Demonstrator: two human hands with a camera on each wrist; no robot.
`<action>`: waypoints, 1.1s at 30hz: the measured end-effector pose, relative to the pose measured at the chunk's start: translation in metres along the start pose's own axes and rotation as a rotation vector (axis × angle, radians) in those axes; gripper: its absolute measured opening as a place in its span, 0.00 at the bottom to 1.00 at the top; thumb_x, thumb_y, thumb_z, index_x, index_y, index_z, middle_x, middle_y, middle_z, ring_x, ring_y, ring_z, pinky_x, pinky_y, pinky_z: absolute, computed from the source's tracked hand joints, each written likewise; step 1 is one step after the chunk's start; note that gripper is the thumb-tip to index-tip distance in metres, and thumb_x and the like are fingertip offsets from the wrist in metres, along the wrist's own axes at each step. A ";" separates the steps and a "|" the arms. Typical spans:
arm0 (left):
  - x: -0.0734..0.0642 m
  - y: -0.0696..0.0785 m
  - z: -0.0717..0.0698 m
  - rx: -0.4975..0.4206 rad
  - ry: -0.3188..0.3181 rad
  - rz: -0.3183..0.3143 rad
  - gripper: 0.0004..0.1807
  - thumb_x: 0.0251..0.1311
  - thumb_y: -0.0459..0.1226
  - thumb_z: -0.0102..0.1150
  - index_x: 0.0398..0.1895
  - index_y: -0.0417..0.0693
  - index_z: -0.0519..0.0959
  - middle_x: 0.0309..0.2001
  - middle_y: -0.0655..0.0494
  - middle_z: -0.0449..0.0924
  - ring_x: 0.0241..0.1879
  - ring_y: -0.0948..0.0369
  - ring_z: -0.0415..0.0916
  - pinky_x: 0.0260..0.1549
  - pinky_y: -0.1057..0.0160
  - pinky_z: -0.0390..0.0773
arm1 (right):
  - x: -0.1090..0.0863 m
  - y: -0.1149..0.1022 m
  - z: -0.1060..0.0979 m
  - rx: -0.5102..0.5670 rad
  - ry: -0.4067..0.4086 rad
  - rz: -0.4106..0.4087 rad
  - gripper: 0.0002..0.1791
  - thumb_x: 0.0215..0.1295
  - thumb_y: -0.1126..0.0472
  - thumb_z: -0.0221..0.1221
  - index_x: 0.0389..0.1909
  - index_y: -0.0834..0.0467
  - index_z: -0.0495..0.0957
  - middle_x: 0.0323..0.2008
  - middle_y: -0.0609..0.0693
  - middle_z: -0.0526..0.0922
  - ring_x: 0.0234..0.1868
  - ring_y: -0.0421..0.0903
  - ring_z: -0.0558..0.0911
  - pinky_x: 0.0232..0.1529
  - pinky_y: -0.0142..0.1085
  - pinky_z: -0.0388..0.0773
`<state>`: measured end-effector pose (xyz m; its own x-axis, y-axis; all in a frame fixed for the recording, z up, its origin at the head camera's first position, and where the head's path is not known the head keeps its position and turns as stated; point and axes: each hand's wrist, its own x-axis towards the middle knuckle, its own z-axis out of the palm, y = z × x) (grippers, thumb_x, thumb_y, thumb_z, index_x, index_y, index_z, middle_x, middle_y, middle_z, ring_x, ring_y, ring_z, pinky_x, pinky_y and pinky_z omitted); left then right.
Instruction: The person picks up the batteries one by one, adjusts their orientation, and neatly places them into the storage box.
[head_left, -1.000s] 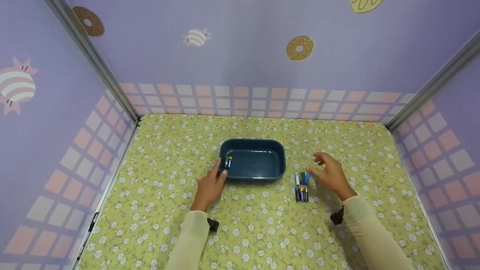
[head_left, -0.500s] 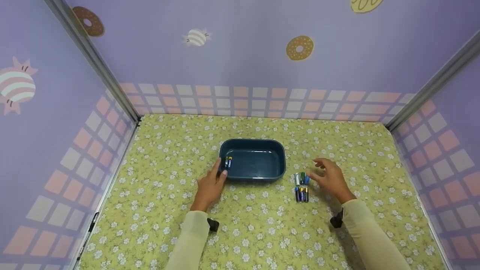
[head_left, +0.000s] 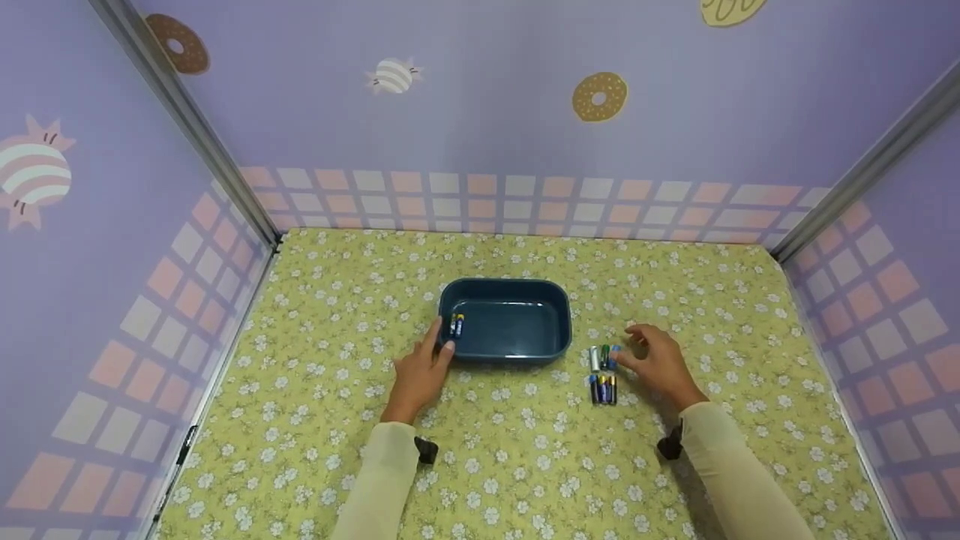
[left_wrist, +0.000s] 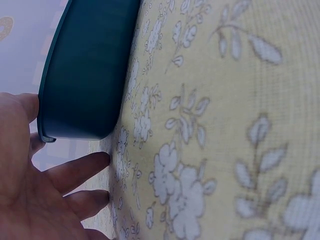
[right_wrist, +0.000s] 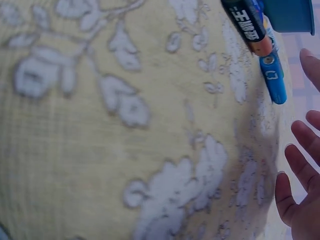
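Note:
A dark teal rectangular tub [head_left: 517, 358] stands before me, with two batteries [head_left: 457, 325] lying side by side at its left end. My left hand [head_left: 418, 373] rests at the tub's near left corner, thumb at the front wall, other fingers spread around the corner. To the right of the tub lie two rows of batteries. The back row has a silver battery [head_left: 595, 358], a green battery [head_left: 605, 356] and a blue battery [right_wrist: 272, 80]. In front is a row of dark batteries [head_left: 603, 390]. My right hand [head_left: 661, 364] hovers beside the blue battery, fingers apart, nothing held.
A yellow flowered cloth [head_left: 517, 465] covers the table. Purple walls [head_left: 495, 112] with printed sweets and pink checks enclose the back and both sides. Dark wrist devices [head_left: 426, 450] sit at both cuffs.
My right hand has come slightly lower and nearer to me, its thumb now closer to the blue battery. The left hand, tub and batteries look unmoved.

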<state>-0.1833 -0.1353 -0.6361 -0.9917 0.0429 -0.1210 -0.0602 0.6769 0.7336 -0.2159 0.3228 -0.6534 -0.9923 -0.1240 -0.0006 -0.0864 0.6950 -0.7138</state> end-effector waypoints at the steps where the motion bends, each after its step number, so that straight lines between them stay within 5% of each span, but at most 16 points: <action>1: 0.000 0.000 0.000 0.000 0.001 0.000 0.36 0.76 0.65 0.36 0.83 0.77 0.43 0.79 0.50 0.59 0.78 0.39 0.54 0.70 0.22 0.31 | 0.000 0.001 0.001 0.002 -0.001 0.000 0.42 0.60 0.33 0.67 0.67 0.56 0.73 0.55 0.54 0.80 0.53 0.54 0.80 0.53 0.55 0.79; 10: 0.001 -0.001 0.002 0.004 0.010 -0.003 0.36 0.77 0.64 0.37 0.83 0.78 0.42 0.80 0.51 0.58 0.78 0.38 0.54 0.70 0.22 0.31 | -0.002 0.004 0.006 -0.009 -0.023 0.032 0.41 0.60 0.33 0.67 0.66 0.54 0.73 0.58 0.54 0.79 0.57 0.55 0.79 0.56 0.55 0.78; 33: -0.001 -0.002 0.002 -0.010 -0.015 -0.026 0.35 0.75 0.67 0.35 0.81 0.84 0.40 0.80 0.52 0.55 0.79 0.40 0.52 0.72 0.25 0.31 | -0.004 0.009 0.013 -0.082 0.011 -0.033 0.31 0.58 0.31 0.67 0.55 0.46 0.81 0.53 0.48 0.79 0.55 0.51 0.75 0.56 0.55 0.76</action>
<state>-0.1822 -0.1355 -0.6383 -0.9880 0.0366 -0.1500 -0.0871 0.6704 0.7369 -0.2115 0.3208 -0.6689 -0.9897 -0.1403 0.0293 -0.1252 0.7466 -0.6534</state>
